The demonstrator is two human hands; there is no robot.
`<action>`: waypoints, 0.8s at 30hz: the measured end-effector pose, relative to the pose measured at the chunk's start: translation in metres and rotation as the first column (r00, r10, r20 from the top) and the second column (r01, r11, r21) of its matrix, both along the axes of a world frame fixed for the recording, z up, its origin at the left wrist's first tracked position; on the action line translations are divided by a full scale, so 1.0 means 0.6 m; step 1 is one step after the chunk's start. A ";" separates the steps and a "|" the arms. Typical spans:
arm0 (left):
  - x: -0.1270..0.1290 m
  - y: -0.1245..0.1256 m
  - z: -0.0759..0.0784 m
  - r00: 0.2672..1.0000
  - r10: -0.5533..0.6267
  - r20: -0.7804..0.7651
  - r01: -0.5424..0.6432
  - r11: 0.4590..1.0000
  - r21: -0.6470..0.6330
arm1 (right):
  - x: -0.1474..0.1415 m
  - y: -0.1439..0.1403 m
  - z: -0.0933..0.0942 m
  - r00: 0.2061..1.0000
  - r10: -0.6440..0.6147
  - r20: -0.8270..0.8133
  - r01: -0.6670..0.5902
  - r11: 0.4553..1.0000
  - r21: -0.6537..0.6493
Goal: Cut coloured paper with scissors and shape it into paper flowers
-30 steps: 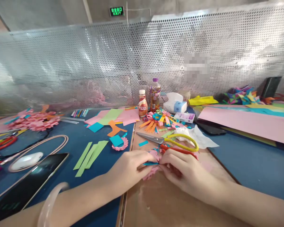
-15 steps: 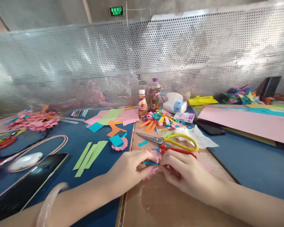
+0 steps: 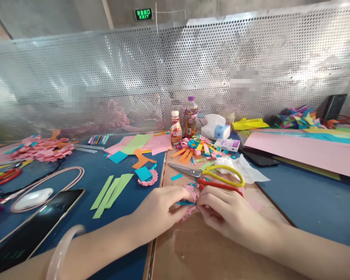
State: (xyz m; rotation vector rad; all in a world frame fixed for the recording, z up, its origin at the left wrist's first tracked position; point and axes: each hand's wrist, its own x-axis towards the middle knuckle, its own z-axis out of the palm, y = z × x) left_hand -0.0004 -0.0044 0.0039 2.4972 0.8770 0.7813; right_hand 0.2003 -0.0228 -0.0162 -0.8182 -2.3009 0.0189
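Note:
My left hand (image 3: pixel 160 208) and my right hand (image 3: pixel 226 216) meet over a brown board (image 3: pixel 198 249), both pinching a small pink paper flower (image 3: pixel 191 192) with a thin blue paper strip (image 3: pixel 184 202) between the fingertips. Most of the flower is hidden under my fingers. A clear bangle (image 3: pixel 60 252) circles my left wrist. Just beyond my right hand lie yellow-handled scissors (image 3: pixel 210 173) and red-handled scissors (image 3: pixel 221 186).
Green paper strips (image 3: pixel 111 188), blue and orange scraps and pink sheets (image 3: pixel 154 144) lie left of the board. A phone (image 3: pixel 32 229) and a white mouse (image 3: pixel 32 198) sit at near left. Two bottles (image 3: pixel 183 124), tissues (image 3: pixel 216 128), a colourful paper flower (image 3: pixel 195 147) and a perforated metal screen (image 3: pixel 175 74) stand behind.
My fingers shifted slightly on the pink flower and blue strip; both hands stay in place. Nothing else moved.

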 end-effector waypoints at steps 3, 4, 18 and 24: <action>0.001 -0.001 0.002 1.000 -0.012 -0.011 0.011 1.000 -0.019 | 0.000 0.000 -0.001 1.000 -0.001 0.009 0.001 1.000 -0.013; 0.001 -0.001 0.003 1.000 -0.013 -0.017 0.013 1.000 -0.022 | 0.000 0.000 -0.001 1.000 -0.002 0.014 0.002 1.000 -0.017; 0.003 -0.005 0.006 0.999 0.026 0.027 -0.019 0.978 -0.210 | 0.003 -0.001 0.006 0.998 -0.040 0.041 0.037 0.996 0.078; 0.005 -0.010 0.030 0.996 0.077 0.041 -0.051 0.899 -0.436 | 0.015 -0.005 0.031 0.976 -0.042 0.215 -0.016 0.966 0.258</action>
